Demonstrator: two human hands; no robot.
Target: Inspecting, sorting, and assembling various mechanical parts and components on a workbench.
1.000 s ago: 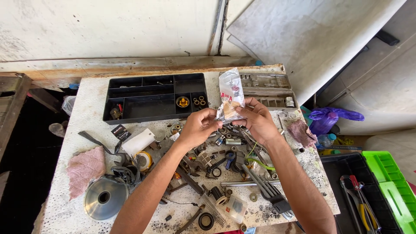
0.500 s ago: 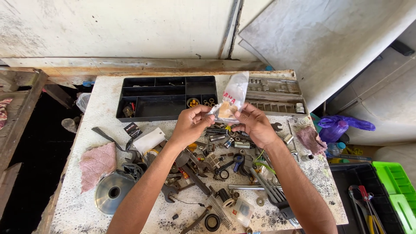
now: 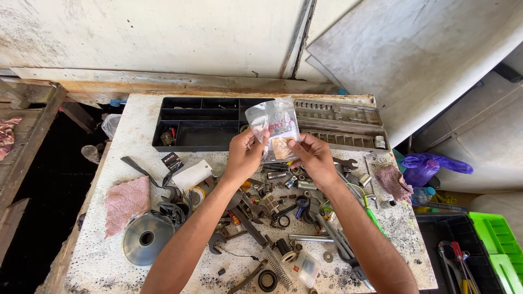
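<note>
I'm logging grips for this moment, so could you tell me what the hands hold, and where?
Both hands hold a clear plastic bag at its lower part: left hand on the lower left edge, right hand on the lower right.

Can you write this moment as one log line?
left hand: holds bag | right hand: holds bag | bag: clear, above table | tray: behind

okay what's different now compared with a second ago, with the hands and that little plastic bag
Both hands, left hand and right hand, kept their grip on the small clear plastic bag and raised it slightly, spreading it flatter over the black compartment tray. Nothing was let go. The scattered metal tools and pink cloth on the speckled white table stayed put.
</note>
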